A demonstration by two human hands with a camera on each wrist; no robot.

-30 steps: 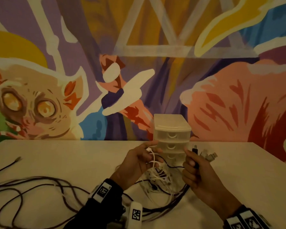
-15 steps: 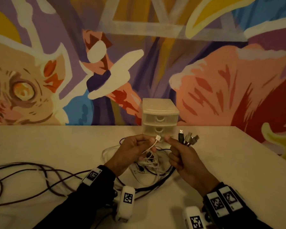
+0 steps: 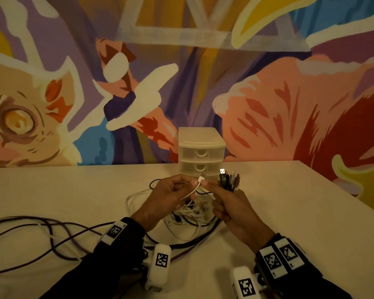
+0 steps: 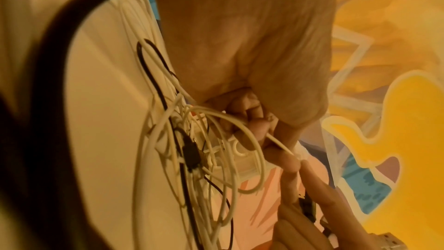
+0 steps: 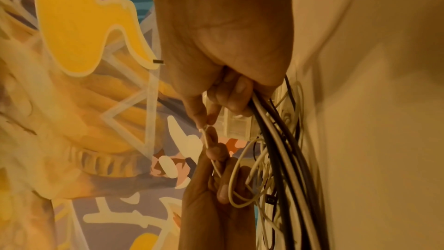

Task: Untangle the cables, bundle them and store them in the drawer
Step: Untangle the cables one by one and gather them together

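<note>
Both hands pinch white cable (image 3: 200, 182); R also grips plugs (image 3: 229, 180); beige table (image 3: 289, 208), mural wall (image 3: 268, 83).

Head view: above and behind both hands, facing forward and down, at arm's length; left hand (image 3: 171, 195), right hand (image 3: 231, 203).
Left wrist view: close behind the left hand (image 4: 245, 45), looking along its fingers.
Right wrist view: close behind the right hand (image 5: 223, 26).
Shared by all three: white cable (image 3: 194, 188) (image 4: 278, 141) (image 5: 211, 151) between the hands.

Drawer unit (image 3: 201, 156) at table (image 3: 289, 212) rear, cable tangle (image 3: 190, 212) before it (apparently touching), loose cables (image 3: 41, 234) left.
</note>
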